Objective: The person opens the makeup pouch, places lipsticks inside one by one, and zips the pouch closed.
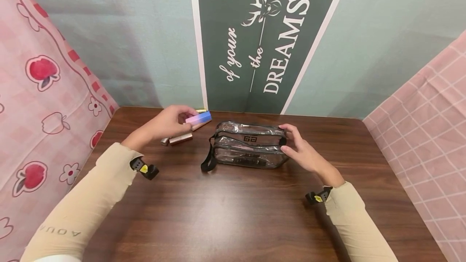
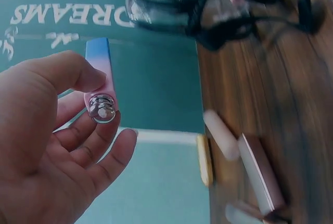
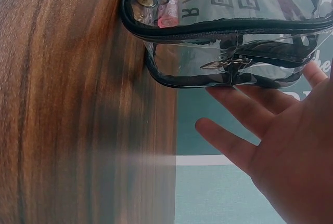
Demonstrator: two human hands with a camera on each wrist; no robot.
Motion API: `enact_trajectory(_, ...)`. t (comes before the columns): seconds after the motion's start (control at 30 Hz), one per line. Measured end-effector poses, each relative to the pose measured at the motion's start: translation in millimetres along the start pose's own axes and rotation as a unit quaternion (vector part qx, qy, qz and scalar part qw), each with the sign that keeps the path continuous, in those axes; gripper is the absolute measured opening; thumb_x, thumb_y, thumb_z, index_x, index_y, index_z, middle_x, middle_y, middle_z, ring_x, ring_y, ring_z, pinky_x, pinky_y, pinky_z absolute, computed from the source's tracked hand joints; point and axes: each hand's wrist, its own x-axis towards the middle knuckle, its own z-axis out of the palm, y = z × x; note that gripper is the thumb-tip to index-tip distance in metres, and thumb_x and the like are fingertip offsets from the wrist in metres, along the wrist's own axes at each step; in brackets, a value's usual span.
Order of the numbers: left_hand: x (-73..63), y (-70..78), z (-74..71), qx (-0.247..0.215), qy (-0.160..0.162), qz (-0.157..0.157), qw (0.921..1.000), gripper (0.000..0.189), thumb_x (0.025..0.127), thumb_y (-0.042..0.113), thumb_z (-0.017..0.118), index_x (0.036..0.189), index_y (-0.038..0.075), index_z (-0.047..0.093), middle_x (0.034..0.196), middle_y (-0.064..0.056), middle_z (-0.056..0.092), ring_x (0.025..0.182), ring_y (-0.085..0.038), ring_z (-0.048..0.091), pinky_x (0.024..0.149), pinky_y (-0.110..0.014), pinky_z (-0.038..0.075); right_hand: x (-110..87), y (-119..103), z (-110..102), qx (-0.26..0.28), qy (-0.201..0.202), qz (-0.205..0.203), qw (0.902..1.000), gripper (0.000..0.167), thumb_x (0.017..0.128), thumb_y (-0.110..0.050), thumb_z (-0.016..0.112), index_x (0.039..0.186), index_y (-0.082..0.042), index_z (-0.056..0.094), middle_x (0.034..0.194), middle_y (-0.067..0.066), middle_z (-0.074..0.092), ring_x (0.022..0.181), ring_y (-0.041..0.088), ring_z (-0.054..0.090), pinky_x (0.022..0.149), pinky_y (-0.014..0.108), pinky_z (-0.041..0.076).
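My left hand (image 1: pixel 169 122) pinches a pink-and-blue square cosmetic tube (image 2: pixel 99 63) between thumb and fingers, its silver end pointing back towards the palm. It hovers at the back left of the table, over several other cosmetic tubes. A clear pouch (image 1: pixel 251 148) with black piping and a dark logo lies to the right, with several small things inside. Against its right end rest the fairly straight fingers of my right hand (image 1: pixel 303 151), thumb lower and forefinger at the top corner. A metal zip pull (image 3: pixel 226 64) shows at that end.
Near the left hand lie a rose-gold tube (image 2: pixel 260 174), a pale rounded tube (image 2: pixel 221 134) and a yellow-gold tube (image 2: pixel 205 159). The pouch's black wrist strap (image 1: pixel 208 161) trails left on the brown table (image 1: pixel 218 213). A green printed cloth (image 1: pixel 233 31) hangs behind.
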Motion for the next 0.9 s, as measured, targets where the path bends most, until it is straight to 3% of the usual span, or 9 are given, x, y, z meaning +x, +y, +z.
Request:
enact_trajectory(0.23, 10.0, 30.0, 14.3, -0.028, -0.019, 0.045, 0.9984, 0.029, 0.085, -0.004, 0.065, 0.113, -0.001, 0.070, 0.094, -0.009, 0.067, 0.083, -0.021, 0.061, 0.075, -0.034, 0.050, 0.4, 1.1, 0.1, 0.001, -0.002, 0.000, 1.0000, 0.064, 0.099, -0.003, 0.061, 0.152, -0.010, 0.024, 0.134, 0.030, 0.055, 0.114, 0.042, 0.061, 0.091, 0.016, 0.046)
enact_trajectory(0.37, 15.3, 44.9, 23.6, -0.033, -0.034, 0.059, 0.9971, 0.029, 0.085, -0.002, 0.066, 0.113, 0.002, 0.071, 0.093, -0.007, 0.067, 0.083, -0.020, 0.059, 0.073, -0.034, 0.050, 0.7, 0.4, -1.2, -0.004, -0.005, 0.004, 1.0000, 0.064, 0.100, -0.005, 0.061, 0.152, -0.011, 0.024, 0.134, 0.029, 0.055, 0.115, 0.041, 0.061, 0.091, 0.022, 0.048)
enact_trajectory(0.53, 24.0, 56.2, 35.4, -0.023, -0.050, 0.074, 0.9957, 0.028, 0.087, -0.001, 0.068, 0.114, 0.001, 0.071, 0.098, -0.007, 0.067, 0.087, -0.020, 0.060, 0.075, -0.032, 0.052, 0.9, -0.4, -2.1, -0.008, -0.004, 0.005, 0.9999, 0.065, 0.099, -0.005, 0.061, 0.152, -0.010, 0.024, 0.134, 0.029, 0.055, 0.116, 0.042, 0.061, 0.092, 0.031, 0.051)
enact_trajectory(0.73, 36.4, 68.3, 48.0, -0.008, -0.060, 0.095, 0.9937, 0.030, 0.086, -0.001, 0.068, 0.115, 0.001, 0.070, 0.099, -0.008, 0.066, 0.085, -0.018, 0.057, 0.074, -0.029, 0.048, 1.2, -1.4, -2.0, -0.005, -0.005, 0.006, 1.0000, 0.064, 0.100, -0.007, 0.062, 0.152, -0.010, 0.024, 0.134, 0.030, 0.054, 0.116, 0.042, 0.060, 0.092, 0.025, 0.050)
enact_trajectory(0.9, 46.2, 79.7, 56.4, 0.010, -0.073, 0.107, 0.9916, 0.031, 0.086, 0.001, 0.067, 0.117, 0.002, 0.070, 0.101, -0.007, 0.067, 0.086, -0.017, 0.058, 0.076, -0.028, 0.049, 1.0, -2.4, -2.5, -0.009, -0.005, 0.010, 0.9999, 0.064, 0.100, -0.008, 0.061, 0.152, -0.010, 0.023, 0.135, 0.029, 0.053, 0.117, 0.043, 0.059, 0.093, 0.049, 0.052)
